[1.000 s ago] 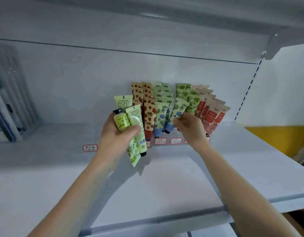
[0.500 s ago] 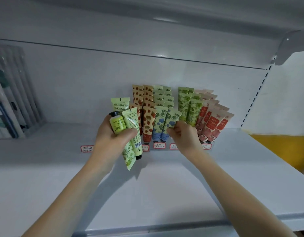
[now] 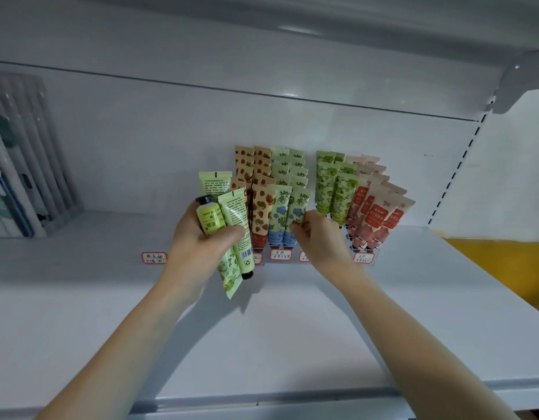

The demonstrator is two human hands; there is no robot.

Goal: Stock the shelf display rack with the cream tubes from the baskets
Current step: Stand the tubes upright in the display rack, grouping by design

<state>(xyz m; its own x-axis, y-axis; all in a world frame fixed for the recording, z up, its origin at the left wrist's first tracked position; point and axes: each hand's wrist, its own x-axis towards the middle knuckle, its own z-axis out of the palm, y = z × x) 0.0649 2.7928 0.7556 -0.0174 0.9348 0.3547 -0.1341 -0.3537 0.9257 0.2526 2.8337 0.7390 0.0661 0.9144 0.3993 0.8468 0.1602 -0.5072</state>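
Note:
A clear display rack (image 3: 365, 256) stands at the back of the white shelf (image 3: 262, 328), filled with rows of cream tubes: strawberry-print (image 3: 260, 207), blue-flower (image 3: 278, 213), green-leaf (image 3: 342, 195) and pink-red (image 3: 374, 219). My left hand (image 3: 198, 247) grips a bunch of several light-green tubes (image 3: 234, 231) just left of the rack, some cap up, some cap down. My right hand (image 3: 318, 237) pinches the lower part of the front blue-flower tube (image 3: 298, 213), which stands upright in its row.
Packaged goods in a clear holder (image 3: 22, 177) stand at the far left of the shelf. Price labels (image 3: 154, 257) are stuck along the shelf in front of the rack. An upper shelf (image 3: 292, 31) hangs overhead. A yellow surface (image 3: 501, 262) lies at the right.
The blue-flower tube in my right hand has gone from tilted to upright in the front of its row. My left hand keeps its bunch beside the rack.

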